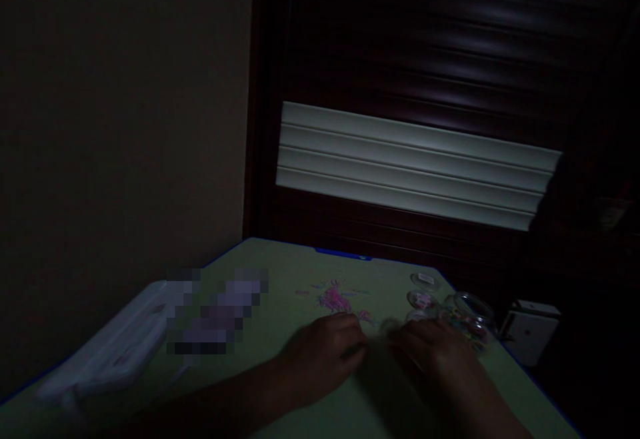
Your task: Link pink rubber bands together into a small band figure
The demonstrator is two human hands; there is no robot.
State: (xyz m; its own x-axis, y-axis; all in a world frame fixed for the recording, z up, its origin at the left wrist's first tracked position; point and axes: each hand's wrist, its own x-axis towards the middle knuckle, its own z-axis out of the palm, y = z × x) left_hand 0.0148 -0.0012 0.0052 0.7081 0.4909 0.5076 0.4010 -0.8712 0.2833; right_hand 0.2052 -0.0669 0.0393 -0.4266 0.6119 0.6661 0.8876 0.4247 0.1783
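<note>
My left hand [327, 349] is over the table with its fingers curled together; whatever they may hold is hidden. To its right, my right hand [433, 352] is also closed, its fingertips pointing towards the left hand. A faint, blurred roundish shape [390, 326] shows at the right fingertips, too dim to name. Just beyond the left hand lies a loose pile of small pink and purple pieces [335, 298]. Beside the right hand stand a clear jar [474, 307] with colourful small pieces and a small round container [423, 300] with pinkish contents.
The pale green table [280, 266] has a blue edge. A clear round lid [425, 282] lies at the back right. On the left are a white tray-like case [110, 352] and a pixelated object [215, 316]. A white box [530, 332] stands beyond the right edge. A louvred door [410, 166] rises behind.
</note>
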